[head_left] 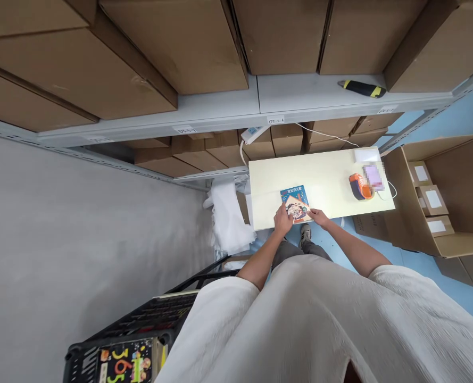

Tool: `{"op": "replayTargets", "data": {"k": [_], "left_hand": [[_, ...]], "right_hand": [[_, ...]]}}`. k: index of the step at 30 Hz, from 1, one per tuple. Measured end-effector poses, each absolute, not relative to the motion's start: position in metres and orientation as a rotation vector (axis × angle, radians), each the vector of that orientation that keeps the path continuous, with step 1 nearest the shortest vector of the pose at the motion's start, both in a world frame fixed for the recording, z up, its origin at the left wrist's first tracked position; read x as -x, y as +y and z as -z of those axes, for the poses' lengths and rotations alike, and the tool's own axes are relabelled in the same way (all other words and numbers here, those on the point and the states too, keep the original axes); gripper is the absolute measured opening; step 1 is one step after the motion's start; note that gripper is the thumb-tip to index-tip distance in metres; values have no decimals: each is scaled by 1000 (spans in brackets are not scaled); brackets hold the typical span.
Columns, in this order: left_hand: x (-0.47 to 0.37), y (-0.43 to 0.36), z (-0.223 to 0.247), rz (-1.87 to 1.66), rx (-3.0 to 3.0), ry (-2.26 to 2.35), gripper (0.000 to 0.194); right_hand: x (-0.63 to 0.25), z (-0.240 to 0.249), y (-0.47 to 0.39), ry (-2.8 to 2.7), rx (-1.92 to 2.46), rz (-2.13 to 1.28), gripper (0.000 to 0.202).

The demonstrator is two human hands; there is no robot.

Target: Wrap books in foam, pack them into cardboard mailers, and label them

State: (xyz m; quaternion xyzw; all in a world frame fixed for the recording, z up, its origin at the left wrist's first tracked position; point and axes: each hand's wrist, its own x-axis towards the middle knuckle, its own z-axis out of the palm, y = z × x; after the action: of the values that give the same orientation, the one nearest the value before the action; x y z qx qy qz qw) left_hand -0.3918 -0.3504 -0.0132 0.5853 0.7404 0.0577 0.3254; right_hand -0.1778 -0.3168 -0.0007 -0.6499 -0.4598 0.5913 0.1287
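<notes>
At the front edge of a pale table (324, 178), a book with an orange-and-white picture cover (298, 208) is held between both hands, tilted so one corner points away from me. My left hand (283, 219) grips its left side. On its right corner, my right hand (318, 217) has its fingers closed. Beneath it lies a blue book (294, 191) on the tabletop, partly covered by the held one.
An orange and dark tape roll or dispenser (359, 187) and a purple phone-like item (373, 176) lie at the table's right. An open carton (463, 197) stands further right. Boxes fill the shelf (220, 109), where a yellow-black utility knife (363, 88) rests. A black crate (80, 361) holds books.
</notes>
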Motion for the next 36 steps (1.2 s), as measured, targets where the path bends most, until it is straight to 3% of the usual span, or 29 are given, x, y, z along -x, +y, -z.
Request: {"op": "replayTargets", "data": {"k": [8, 13, 19, 26, 31, 36], "left_hand": [[390, -352, 18, -140, -1573, 1930, 88], [390, -353, 27, -107, -1550, 1928, 83], [392, -352, 29, -84, -1494, 1891, 84], [392, -352, 29, -35, -1497, 1890, 87], [391, -352, 29, -25, -1510, 1892, 86], [392, -350, 30, -64, -1487, 1891, 89]], "right_hand": [[174, 18, -312, -1718, 2094, -1479, 20], [160, 21, -304, -1755, 2080, -1449, 28], [128, 27, -277, -1330, 2494, -1089, 53], [120, 34, -264, -1131, 2540, -1197, 39], [118, 33, -267, -974, 2411, -1299, 45], [136, 22, -269, -1206, 2136, -1459, 34]]}}
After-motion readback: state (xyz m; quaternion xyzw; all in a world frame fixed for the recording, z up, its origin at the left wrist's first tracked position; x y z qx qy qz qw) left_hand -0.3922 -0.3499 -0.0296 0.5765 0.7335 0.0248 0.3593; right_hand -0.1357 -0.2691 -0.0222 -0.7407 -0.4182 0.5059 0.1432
